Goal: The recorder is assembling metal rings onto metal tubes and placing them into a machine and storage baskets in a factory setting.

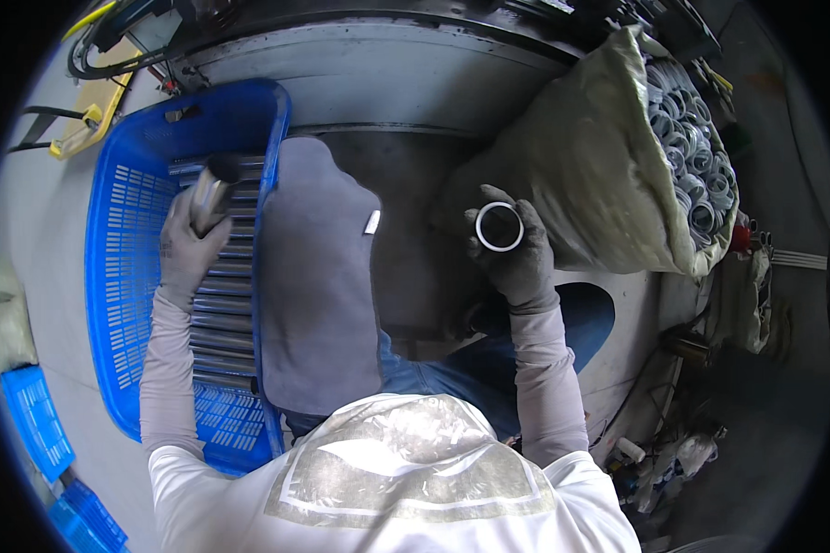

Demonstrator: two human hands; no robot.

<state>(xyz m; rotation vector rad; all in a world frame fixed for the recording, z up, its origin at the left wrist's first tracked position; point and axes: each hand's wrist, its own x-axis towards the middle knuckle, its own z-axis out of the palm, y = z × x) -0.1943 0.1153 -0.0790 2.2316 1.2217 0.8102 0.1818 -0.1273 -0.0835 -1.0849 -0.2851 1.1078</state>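
Note:
In my gloved left hand (183,241) is a short metal tube (209,205), tilted with its dark open end up. That hand is closed round the tube, over the blue plastic basket (101,276). Below it, several shiny metal tubes (221,321) lie side by side in the basket. My gloved right hand (518,263) pinches a pale ring (500,247) by its edge, the hole facing up at me. A grey cloth (318,286) covers my left leg, and a small whitish piece (372,222) lies at its right edge.
A large pale sack (563,157) leans at the right, its mouth full of grey rings (692,138). Along the back runs a grey metal panel (378,78). More blue baskets (37,415) stand at the lower left. A yellow frame (92,115) is at the upper left, beside dark cables.

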